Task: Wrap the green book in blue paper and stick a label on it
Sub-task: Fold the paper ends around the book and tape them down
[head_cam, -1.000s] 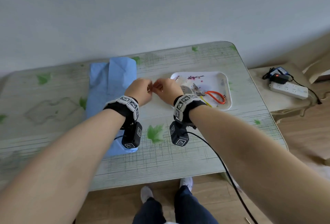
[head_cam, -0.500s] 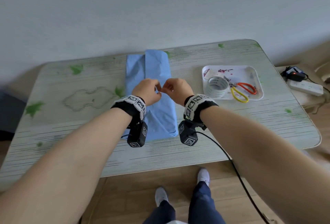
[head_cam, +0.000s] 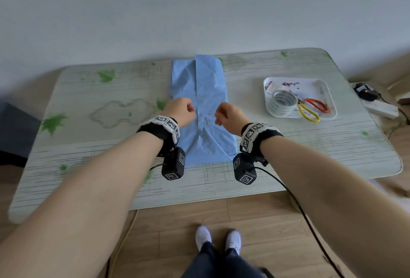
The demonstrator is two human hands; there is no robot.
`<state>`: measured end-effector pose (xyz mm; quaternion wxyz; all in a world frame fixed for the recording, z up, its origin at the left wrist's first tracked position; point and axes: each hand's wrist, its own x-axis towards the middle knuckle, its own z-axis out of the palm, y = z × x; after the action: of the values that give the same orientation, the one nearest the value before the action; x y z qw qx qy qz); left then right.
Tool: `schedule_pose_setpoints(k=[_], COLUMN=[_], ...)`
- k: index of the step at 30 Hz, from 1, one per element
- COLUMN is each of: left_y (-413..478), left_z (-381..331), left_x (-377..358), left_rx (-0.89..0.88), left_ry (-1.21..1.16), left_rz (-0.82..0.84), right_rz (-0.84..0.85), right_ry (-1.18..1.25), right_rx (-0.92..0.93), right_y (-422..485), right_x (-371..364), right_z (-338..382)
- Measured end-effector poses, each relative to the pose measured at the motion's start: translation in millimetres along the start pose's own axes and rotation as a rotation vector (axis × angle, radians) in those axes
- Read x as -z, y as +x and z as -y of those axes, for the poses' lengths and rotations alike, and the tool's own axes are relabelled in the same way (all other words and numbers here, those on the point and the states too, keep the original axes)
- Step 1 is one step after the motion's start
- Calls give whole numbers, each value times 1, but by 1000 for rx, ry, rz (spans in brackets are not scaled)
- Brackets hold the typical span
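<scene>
Left hand (head_cam: 180,110) and right hand (head_cam: 228,116): fingers curled in toward the palms, knuckles facing each other across a short gap. The fingertips are turned away from the camera, so I cannot tell whether either hand pinches anything.

Directly under and between the fingers lies the blue paper (head_cam: 204,87). It is folded into a long strip, with one overlapping edge running straight away from the fingers toward the wall. The near end is creased and fans out below the wrists. The green book is not visible, and I cannot tell whether it is inside the fold.

Behind each hand is a black wristband with square markers, left (head_cam: 164,124) and right (head_cam: 255,133). A marked block hangs under each, and a cable runs from the right one.

Out to the right of the right fingers, well apart, is a white tray (head_cam: 328,91). It holds a tape roll (head_cam: 284,102) and scissors (head_cam: 302,109) with a red loop and a yellow loop.

All of this sits on the pale leaf-print table (head_cam: 88,144). A power strip (head_cam: 381,109) lies past its right edge.
</scene>
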<state>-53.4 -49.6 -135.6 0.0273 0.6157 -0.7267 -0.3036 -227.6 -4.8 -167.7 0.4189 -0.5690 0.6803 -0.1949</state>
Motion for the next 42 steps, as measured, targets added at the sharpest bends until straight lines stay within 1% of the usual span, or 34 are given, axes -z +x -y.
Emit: schedule_pose_setpoints(k=[4,8,11,14,16,19,21,24,27,29,31,33,37,39,42], left_y=[-3,-13,-18,-17,-14,-9,-9,-9,-9,-9,-10,-9,-8,-5,-1], left_z=[-7,0,3,2,2,-1,-5,-6,-3,-2,-1,2,0,-4,-4], left_x=[-14,-31,-37,-33,-28,-23,-21,-20,-23,-24,-26,-27,-29,-28,-25], left_rx=[-31,-35,-26,-11,-15,-41,-82,-147,-178,-161,-132,-110,-24,24,50], left_ry=[19,25,21,0,5,-18,-17,-15,16,20,3,-20,-70,-79,-99], left_rz=[62,149,105,15,-19,-25,-18,-21,19,50,61,53,83,116,141], right_rz=[-3,-32,-36,-18,-37,-88,-104,-104,-138,-203,-302,-348,-250,-201,-94], right_ry=[-52,-158,-193,-227,-259,-320,-316,-268,-170,-109,-110,-59,164,337,509], right_rx=[-43,39,108,117,112,100,96,122,116,86,104,111,-31,-136,-243], right_y=[1,-6,-9,-6,-3,-1,-2,-3,-6,-5,-3,-2,-7,-9,-9], right_x=[-4,-10,-15,-16,-16,-14,-9,-2,-3,0,3,4,0,-4,-11], right_z=[-5,-7,-3,6,13,19,18,17,23,25,23,23,24,23,28])
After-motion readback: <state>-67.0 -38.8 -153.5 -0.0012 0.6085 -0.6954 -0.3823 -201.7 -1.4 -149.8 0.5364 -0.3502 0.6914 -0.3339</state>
